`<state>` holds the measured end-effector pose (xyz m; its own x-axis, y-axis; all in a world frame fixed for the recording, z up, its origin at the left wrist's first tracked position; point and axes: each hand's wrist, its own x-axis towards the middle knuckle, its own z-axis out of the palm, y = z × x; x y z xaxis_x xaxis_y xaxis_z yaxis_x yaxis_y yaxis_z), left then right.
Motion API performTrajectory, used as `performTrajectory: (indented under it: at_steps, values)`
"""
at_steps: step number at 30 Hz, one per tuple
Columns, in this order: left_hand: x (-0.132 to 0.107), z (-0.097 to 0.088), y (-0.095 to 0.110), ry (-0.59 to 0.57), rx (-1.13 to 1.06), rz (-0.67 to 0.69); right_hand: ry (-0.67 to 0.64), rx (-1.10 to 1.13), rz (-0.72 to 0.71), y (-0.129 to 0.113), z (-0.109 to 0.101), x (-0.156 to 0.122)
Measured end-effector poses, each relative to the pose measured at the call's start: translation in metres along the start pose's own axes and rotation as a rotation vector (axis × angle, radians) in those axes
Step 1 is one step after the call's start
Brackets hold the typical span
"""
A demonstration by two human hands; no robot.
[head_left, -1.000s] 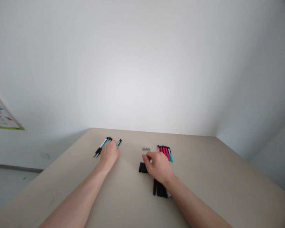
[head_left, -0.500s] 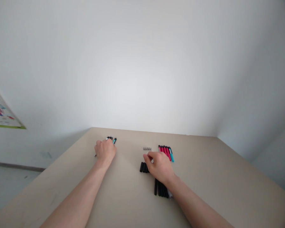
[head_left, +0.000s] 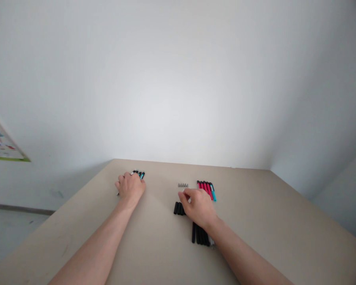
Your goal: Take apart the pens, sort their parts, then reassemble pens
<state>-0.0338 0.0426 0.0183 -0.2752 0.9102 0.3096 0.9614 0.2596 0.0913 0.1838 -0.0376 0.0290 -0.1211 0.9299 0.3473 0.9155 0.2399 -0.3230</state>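
My left hand (head_left: 129, 188) lies with curled fingers over a small bunch of black, white and teal pens (head_left: 139, 174) at the far left of the beige table (head_left: 154, 245); only their far ends show. My right hand (head_left: 198, 208) rests curled near the middle, its fingertips by several short black caps (head_left: 178, 208), and what they pinch is hidden. Long black pen barrels (head_left: 199, 235) lie under that wrist. A row of small grey tips (head_left: 182, 185) and a row of pink and teal pieces (head_left: 207, 190) sit just beyond the right hand.
A white wall rises behind the table's far edge. A poster (head_left: 0, 144) hangs on the left wall. The table's left edge drops to a grey floor (head_left: 12, 227), and its right edge runs diagonally at the right.
My left hand has slid left, pushing the stray teal pen in against the others and covering the bunch. My right hand has hardly moved.
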Motion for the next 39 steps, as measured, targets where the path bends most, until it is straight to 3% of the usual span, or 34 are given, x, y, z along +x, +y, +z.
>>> performTrajectory:
  at_steps: [9,28,30,34,39]
  values:
    - [0.001,0.006,-0.002,0.043,-0.020,-0.055,-0.003,0.002,0.004,0.000,-0.002,-0.001]
    - [-0.001,0.007,0.000,-0.049,-0.010,-0.029,0.001,-0.002,0.003,-0.002,-0.002,0.000]
    - [-0.004,0.006,0.005,-0.040,-0.022,0.064,0.004,-0.006,0.001,-0.002,-0.002,0.000]
    - [-0.012,0.010,0.018,0.018,-0.131,0.485,0.024,-0.017,0.011,0.001,-0.001,0.000]
    - [-0.023,0.022,0.025,-0.138,-0.206,0.565,0.040,-0.012,0.013,0.004,0.001,0.000]
